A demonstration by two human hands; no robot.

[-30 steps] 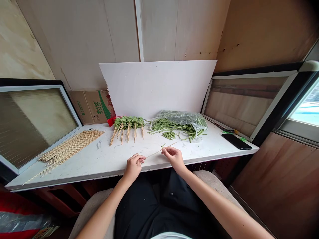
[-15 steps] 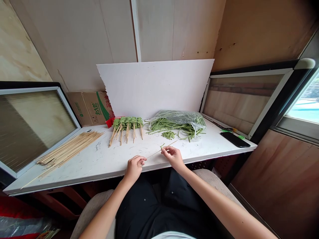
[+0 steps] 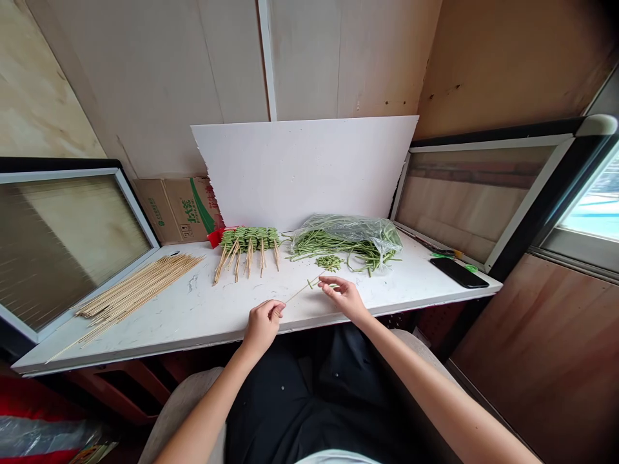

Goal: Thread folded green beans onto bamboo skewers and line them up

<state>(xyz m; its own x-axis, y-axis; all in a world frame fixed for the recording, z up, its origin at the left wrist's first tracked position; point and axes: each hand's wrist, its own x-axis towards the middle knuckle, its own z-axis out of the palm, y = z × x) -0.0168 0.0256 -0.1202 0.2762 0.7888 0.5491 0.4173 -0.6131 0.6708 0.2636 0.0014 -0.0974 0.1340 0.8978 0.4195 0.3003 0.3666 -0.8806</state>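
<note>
My left hand [image 3: 264, 322] is closed on the lower end of a thin wooden skewer [image 3: 298, 295], which slants up to the right. A short green bean piece [image 3: 310, 283] sits across the skewer near its upper end. Beside that end, my right hand [image 3: 342, 296] has its fingers apart, with nothing visibly held in them. Behind it lies a small pile of cut bean pieces [image 3: 329, 262]. Long green beans [image 3: 322, 243] stick out of a clear plastic bag [image 3: 382, 233]. Skewers loaded with green pieces [image 3: 250, 238] are stacked left of the bag.
Many bare skewers [image 3: 140, 287] lie on the left of the white table [image 3: 217, 316]. A black phone [image 3: 458, 272] rests near the right end. A cardboard box [image 3: 178, 209] and a white board [image 3: 309, 171] stand behind.
My right hand has opened and moved slightly right, off the bean piece, which now shows uncovered on the skewer. My left hand still holds the skewer's lower end.
</note>
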